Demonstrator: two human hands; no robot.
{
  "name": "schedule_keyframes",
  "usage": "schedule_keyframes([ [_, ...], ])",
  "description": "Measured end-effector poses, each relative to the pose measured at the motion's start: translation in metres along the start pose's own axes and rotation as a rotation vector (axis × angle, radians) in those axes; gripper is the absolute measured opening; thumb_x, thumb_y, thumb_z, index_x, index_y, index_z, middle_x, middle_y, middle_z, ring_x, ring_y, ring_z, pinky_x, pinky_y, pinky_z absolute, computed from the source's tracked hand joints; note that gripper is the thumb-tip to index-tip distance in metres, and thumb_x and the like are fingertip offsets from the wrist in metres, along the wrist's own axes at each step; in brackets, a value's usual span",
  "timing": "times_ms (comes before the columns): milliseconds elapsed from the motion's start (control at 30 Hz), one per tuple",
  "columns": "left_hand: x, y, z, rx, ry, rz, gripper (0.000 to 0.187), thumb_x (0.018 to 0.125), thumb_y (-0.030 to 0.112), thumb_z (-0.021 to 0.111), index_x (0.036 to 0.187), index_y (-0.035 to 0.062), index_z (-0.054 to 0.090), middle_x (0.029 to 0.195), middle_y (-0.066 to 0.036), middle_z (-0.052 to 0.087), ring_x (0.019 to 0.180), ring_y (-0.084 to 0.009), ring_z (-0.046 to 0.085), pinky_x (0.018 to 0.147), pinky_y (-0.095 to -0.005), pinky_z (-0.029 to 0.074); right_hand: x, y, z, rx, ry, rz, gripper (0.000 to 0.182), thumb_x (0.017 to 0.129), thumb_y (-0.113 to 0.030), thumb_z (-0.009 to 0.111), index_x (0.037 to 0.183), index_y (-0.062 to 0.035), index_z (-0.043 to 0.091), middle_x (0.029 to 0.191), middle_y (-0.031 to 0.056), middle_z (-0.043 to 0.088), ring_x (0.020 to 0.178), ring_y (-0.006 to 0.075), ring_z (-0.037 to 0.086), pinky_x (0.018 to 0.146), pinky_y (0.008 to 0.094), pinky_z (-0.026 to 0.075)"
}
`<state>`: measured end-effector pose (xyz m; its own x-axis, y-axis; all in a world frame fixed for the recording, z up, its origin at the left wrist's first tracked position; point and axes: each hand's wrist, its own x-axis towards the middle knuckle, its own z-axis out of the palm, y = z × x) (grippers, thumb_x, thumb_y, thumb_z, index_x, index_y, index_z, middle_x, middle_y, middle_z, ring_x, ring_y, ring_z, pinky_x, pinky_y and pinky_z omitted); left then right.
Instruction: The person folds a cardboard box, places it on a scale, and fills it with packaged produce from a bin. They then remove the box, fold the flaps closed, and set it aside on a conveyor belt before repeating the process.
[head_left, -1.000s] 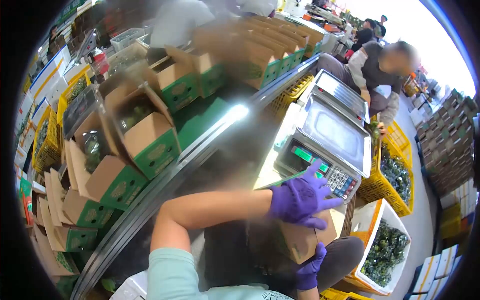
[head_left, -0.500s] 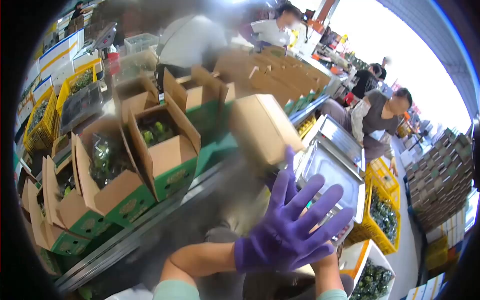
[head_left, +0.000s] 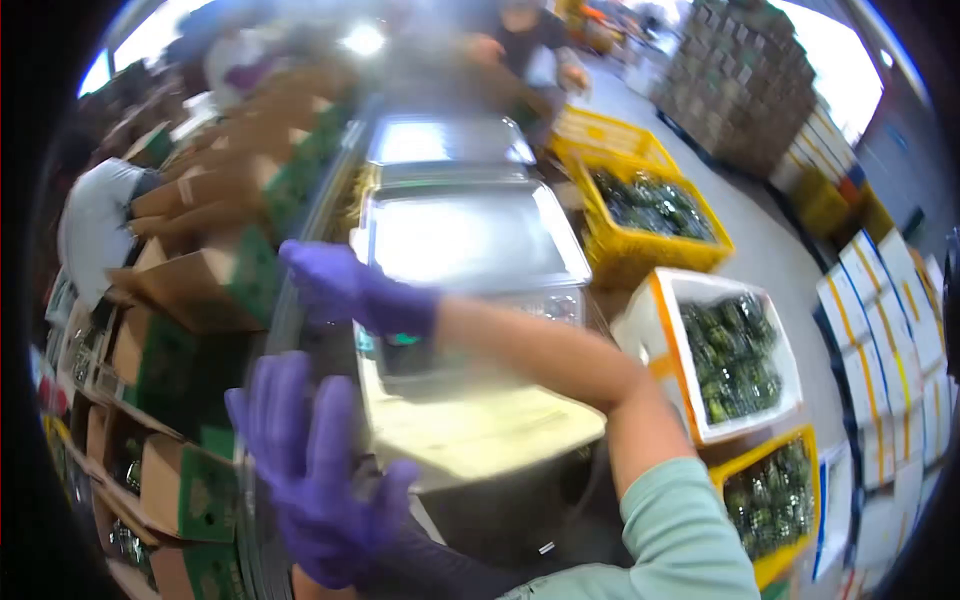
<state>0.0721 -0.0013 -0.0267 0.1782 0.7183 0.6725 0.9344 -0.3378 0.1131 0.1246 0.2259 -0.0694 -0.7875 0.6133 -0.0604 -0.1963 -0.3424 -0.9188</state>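
Note:
My left hand (head_left: 310, 480), in a purple glove, is raised at the lower left with its fingers spread and nothing in it. Above it, my right hand (head_left: 350, 285), gloved the same way, reaches leftward across the bench. Its blurred fingers point left, and I see nothing held in them. Left of both hands stand open brown-and-green cartons (head_left: 200, 285) along a metal rail (head_left: 275, 375). Under my right arm lies a pale yellow surface (head_left: 480, 425). Beyond that arm sits a shiny metal tray (head_left: 465, 235).
On the right are a yellow crate (head_left: 625, 240), a white foam box (head_left: 655, 360) and another yellow crate (head_left: 815, 490), all holding bagged dark green produce. White boxes (head_left: 870, 340) and a carton pile (head_left: 740, 85) stand farther off. Co-workers (head_left: 525, 50) are beyond the trays.
My view has swung right. The tan carton that was at my hands is no longer by them. My right arm now crosses leftward above my left hand, which has moved left.

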Motion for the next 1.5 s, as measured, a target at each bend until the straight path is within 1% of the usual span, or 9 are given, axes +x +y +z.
schedule_keyframes([
  [167,0.010,0.014,0.021,0.042,-0.117,0.025,0.064,0.081,0.032,0.059,0.136,0.0037,0.044,0.142,-0.026,0.040,0.133,-0.0441,0.036,0.111,-0.0613,0.020,-0.210,-0.079,-0.179,-0.782,0.657,-0.600,0.032,0.093,-0.023,0.059,0.114,0.0006,0.063,0.100,0.0088,0.067,0.088,0.0146,0.061,0.077,0.0277,0.049],
  [367,0.040,0.041,0.055,-0.014,-0.266,0.116,0.064,0.076,0.024,0.066,0.133,0.0018,0.048,0.140,-0.022,0.043,0.133,-0.0419,0.038,0.112,-0.0589,0.020,-0.379,0.134,-0.376,-1.027,0.973,0.475,0.110,0.075,-0.066,0.068,0.138,0.0162,0.030,0.136,0.0342,0.044,0.131,0.0393,0.042,0.106,0.0414,0.036],
  [567,0.061,0.068,0.087,-0.063,-0.376,0.221,0.060,0.074,0.025,0.072,0.127,0.0037,0.052,0.135,-0.020,0.046,0.130,-0.0388,0.041,0.109,-0.0616,0.021,-0.432,0.126,-0.319,-0.986,1.183,0.218,0.048,0.071,-0.035,0.076,0.100,0.0024,0.069,0.091,0.0176,0.071,0.084,0.0267,0.068,0.077,0.0356,0.052],
  [733,0.089,0.089,0.097,-0.333,-0.440,0.290,0.063,0.076,0.023,0.073,0.128,-0.0034,0.050,0.129,-0.023,0.052,0.123,-0.0398,0.048,0.108,-0.0496,0.033,-0.489,0.018,-0.259,-0.588,1.309,-0.382,0.020,0.093,-0.015,0.061,0.102,0.0022,0.060,0.086,0.0030,0.065,0.073,0.0074,0.058,0.064,0.0249,0.048],
  [933,0.111,0.105,0.145,-0.798,-0.512,0.068,0.069,0.086,0.027,0.068,0.137,-0.0098,0.040,0.137,-0.028,0.047,0.131,-0.0381,0.043,0.109,-0.0407,0.035,-0.471,-0.022,-0.176,-0.161,1.167,-0.758,0.029,0.097,-0.022,0.056,0.117,-0.0007,0.056,0.104,0.0037,0.063,0.094,0.0085,0.058,0.082,0.0254,0.046],
  [1033,0.124,0.113,0.132,-1.553,-0.707,-0.418,0.052,0.088,0.024,0.064,0.130,-0.0031,0.051,0.119,-0.011,0.060,0.107,-0.0181,0.057,0.092,-0.0328,0.046,-0.441,0.009,-0.171,-0.155,0.966,-0.708,0.038,0.096,-0.020,0.057,0.126,0.0023,0.051,0.117,0.0055,0.060,0.111,0.0134,0.053,0.099,0.0308,0.039],
  [1200,0.117,0.094,0.047,-1.300,-0.812,-0.378,0.034,0.087,0.023,0.061,0.113,0.0001,0.061,0.092,-0.009,0.067,0.082,-0.0182,0.064,0.073,-0.0317,0.050,-0.403,-0.001,-0.136,-0.531,1.028,-0.549,0.069,0.095,-0.016,0.056,0.149,0.0011,0.018,0.150,0.0185,0.029,0.136,0.0263,0.034,0.112,0.0380,0.027],
  [1267,0.113,0.105,0.012,-0.568,-0.931,0.060,0.027,0.086,0.024,0.061,0.100,0.0011,0.062,0.073,-0.017,0.065,0.066,-0.0287,0.065,0.063,-0.0371,0.051,-0.399,-0.020,-0.106,-0.389,0.967,-0.599,0.073,0.094,-0.021,0.057,0.150,-0.0014,0.015,0.152,0.0205,0.025,0.139,0.0284,0.030,0.113,0.0393,0.025],
  [1500,0.090,0.123,0.020,-0.483,-1.332,0.213,0.066,0.092,0.046,0.054,0.137,0.0015,0.040,0.098,-0.026,0.063,0.093,-0.0396,0.062,0.082,-0.0448,0.047,-0.360,-0.028,-0.083,-0.331,0.966,-0.508,0.091,0.087,-0.030,0.067,0.152,-0.0048,0.008,0.152,0.0268,0.019,0.140,0.0309,0.026,0.114,0.0403,0.021],
])
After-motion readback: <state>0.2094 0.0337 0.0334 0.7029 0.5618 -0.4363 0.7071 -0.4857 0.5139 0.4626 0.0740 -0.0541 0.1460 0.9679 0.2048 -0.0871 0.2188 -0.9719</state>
